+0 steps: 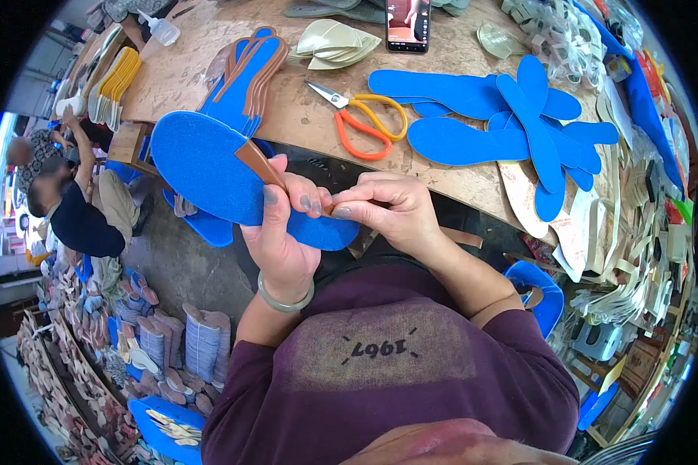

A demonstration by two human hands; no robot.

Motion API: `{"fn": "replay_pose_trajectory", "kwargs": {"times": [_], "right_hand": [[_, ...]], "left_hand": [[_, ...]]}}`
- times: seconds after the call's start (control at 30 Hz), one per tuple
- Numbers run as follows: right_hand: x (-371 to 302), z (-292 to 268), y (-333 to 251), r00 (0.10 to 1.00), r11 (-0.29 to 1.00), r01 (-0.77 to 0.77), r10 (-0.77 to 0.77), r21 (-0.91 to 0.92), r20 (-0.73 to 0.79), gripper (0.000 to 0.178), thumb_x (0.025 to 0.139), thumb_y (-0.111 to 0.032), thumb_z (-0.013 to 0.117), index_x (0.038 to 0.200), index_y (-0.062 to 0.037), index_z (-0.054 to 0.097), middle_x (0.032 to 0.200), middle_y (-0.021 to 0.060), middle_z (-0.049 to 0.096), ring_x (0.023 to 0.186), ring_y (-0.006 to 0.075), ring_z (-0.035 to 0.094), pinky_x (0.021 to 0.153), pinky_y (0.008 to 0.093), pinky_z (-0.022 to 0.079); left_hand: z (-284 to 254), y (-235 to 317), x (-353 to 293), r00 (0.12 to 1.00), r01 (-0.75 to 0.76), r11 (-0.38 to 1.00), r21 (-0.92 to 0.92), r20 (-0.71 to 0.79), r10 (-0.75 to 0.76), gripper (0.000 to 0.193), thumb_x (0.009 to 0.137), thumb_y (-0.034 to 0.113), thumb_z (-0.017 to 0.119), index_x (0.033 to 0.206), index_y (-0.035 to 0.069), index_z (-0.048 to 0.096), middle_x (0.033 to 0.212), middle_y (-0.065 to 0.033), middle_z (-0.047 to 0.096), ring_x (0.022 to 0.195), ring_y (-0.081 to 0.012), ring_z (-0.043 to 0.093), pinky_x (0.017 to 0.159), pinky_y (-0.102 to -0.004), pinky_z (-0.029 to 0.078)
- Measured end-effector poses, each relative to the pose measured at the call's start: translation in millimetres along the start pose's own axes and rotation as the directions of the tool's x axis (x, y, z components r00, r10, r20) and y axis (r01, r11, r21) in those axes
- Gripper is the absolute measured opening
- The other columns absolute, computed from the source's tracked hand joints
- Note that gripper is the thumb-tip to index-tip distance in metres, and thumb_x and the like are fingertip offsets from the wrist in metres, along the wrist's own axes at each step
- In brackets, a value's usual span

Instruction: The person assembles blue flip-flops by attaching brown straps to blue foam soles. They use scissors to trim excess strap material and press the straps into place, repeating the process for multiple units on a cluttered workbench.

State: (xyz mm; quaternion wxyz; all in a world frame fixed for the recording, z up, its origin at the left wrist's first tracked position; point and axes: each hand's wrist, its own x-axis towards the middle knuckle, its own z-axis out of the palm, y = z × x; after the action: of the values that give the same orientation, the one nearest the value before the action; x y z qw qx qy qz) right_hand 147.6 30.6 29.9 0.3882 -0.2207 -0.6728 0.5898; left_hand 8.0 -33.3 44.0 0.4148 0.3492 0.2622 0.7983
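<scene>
My left hand (281, 236) is closed round a blue shoe insole (198, 159), held tilted in front of my chest with its broad end up and to the left. A brown strip (257, 163) lies along the insole and runs in under my left fingers. Thumb and fingers of my right hand (395, 208) are pinched together at the strip's near end, touching my left fingertips; the pinched part is mostly hidden. Scissors (358, 124) with orange and yellow handles lie partly open on the table, just beyond my hands.
Loose blue insoles (473, 143) overlap on the wooden table (306, 116) at right. Insoles with brown strips (248, 74) are stacked at left. A phone (408, 27) stands at the back. Two people sit at far left, near one person's dark shirt (89, 221). Shoe parts (207, 345) pile up below.
</scene>
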Motion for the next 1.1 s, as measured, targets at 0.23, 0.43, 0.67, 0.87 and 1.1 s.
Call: {"fn": "replay_pose_trajectory", "kwargs": {"times": [0.23, 0.43, 0.67, 0.87, 1.1], "right_hand": [[0.7, 9.4, -1.5, 0.975, 0.944, 0.219, -0.219, -0.246, 0.028, 0.012, 0.082, -0.011, 0.069, 0.088, -0.0011, 0.067, 0.066, 0.0050, 0.056, 0.061, 0.0107, 0.054, 0.054, 0.0271, 0.042], [3.4, 7.9, 0.4, 1.000, 0.997, -0.007, 0.006, -0.074, -0.024, 0.009, 0.082, -0.006, 0.068, 0.091, -0.0021, 0.069, 0.070, -0.0007, 0.057, 0.061, 0.0047, 0.048, 0.052, 0.0205, 0.036], [-7.6, 2.6, 13.2, 0.992, 0.980, -0.107, 0.117, 0.168, -0.051, 0.011, 0.084, -0.010, 0.069, 0.093, -0.0037, 0.072, 0.070, -0.0009, 0.058, 0.049, 0.0031, 0.050, 0.041, 0.0185, 0.038], [-10.0, 4.4, 16.8, 0.980, 0.972, -0.195, 0.198, 0.132, -0.003, 0.011, 0.084, -0.012, 0.070, 0.091, -0.0036, 0.071, 0.070, -0.0013, 0.058, 0.049, 0.0029, 0.048, 0.041, 0.0196, 0.037], [-4.0, -2.0, 2.6, 0.991, 0.985, -0.128, 0.132, -0.112, 0.030, 0.011, 0.083, -0.011, 0.069, 0.089, -0.0014, 0.068, 0.073, 0.0022, 0.061, 0.064, 0.0066, 0.053, 0.056, 0.0220, 0.041]], "left_hand": [[-3.9, -1.6, -1.8, 0.997, 0.036, 0.999, 0.037, 0.074, -0.039, 0.031, 0.101, 0.020, 0.042, 0.127, 0.003, 0.046, 0.077, -0.0011, 0.047, 0.068, -0.0104, 0.046, 0.067, -0.0302, 0.045], [10.0, -20.6, -13.2, 0.974, 0.047, 0.990, 0.135, -0.224, -0.016, 0.028, 0.098, 0.016, 0.047, 0.121, 0.001, 0.045, 0.080, -0.0069, 0.056, 0.075, -0.0154, 0.057, 0.085, -0.0393, 0.050], [-2.8, -13.7, -8.3, 0.986, 0.033, 0.999, 0.043, -0.167, -0.025, 0.021, 0.098, 0.017, 0.049, 0.113, 0.003, 0.047, 0.079, -0.0061, 0.057, 0.074, -0.0160, 0.059, 0.087, -0.0410, 0.051], [-4.7, -12.4, -11.5, 0.996, 0.026, 0.996, 0.090, -0.090, -0.018, 0.020, 0.098, 0.016, 0.048, 0.112, 0.002, 0.047, 0.076, -0.0064, 0.056, 0.073, -0.0160, 0.059, 0.077, -0.0366, 0.052], [-13.2, -20.6, -15.1, 0.994, 0.091, 0.978, 0.188, -0.083, -0.076, 0.034, 0.097, 0.023, 0.052, 0.118, -0.003, 0.046, 0.093, -0.0142, 0.063, 0.084, -0.0217, 0.063, 0.079, -0.0366, 0.052]]}}
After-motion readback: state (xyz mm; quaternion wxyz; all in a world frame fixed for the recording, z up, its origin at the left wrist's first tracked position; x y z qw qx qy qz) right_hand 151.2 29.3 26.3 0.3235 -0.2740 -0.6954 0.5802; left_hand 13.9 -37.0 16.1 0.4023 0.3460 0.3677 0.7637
